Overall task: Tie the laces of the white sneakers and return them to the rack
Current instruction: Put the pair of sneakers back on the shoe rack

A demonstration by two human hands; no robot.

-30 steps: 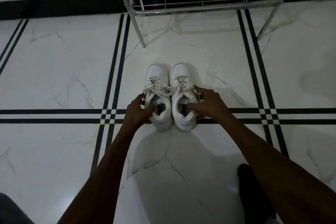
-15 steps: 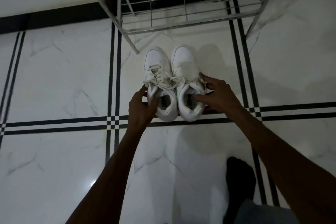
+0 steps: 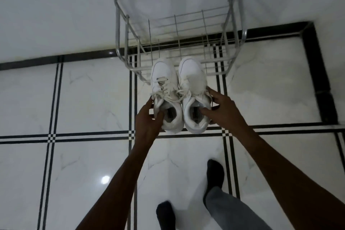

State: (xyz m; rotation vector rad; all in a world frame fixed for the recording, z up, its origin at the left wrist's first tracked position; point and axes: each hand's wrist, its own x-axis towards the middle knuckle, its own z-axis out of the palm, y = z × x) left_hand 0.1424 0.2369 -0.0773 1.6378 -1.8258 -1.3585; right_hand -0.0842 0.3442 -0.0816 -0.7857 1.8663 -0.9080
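Marble floor [image 3: 89, 99]: L hand [image 3: 147, 123], R hand [image 3: 222, 112] each grip sneakers [image 3: 179, 95] (toes at rack [image 3: 179, 24]).

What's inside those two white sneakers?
Each of the white sneakers shows a pale lining and a small dark label on the insole. The left hand thumb hooks into one opening, the right hand thumb into the other. The toe ends inside are hidden under tongues and laces.

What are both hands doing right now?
Left hand: grips the left sneaker at its collar.
Right hand: grips the right sneaker at its collar.
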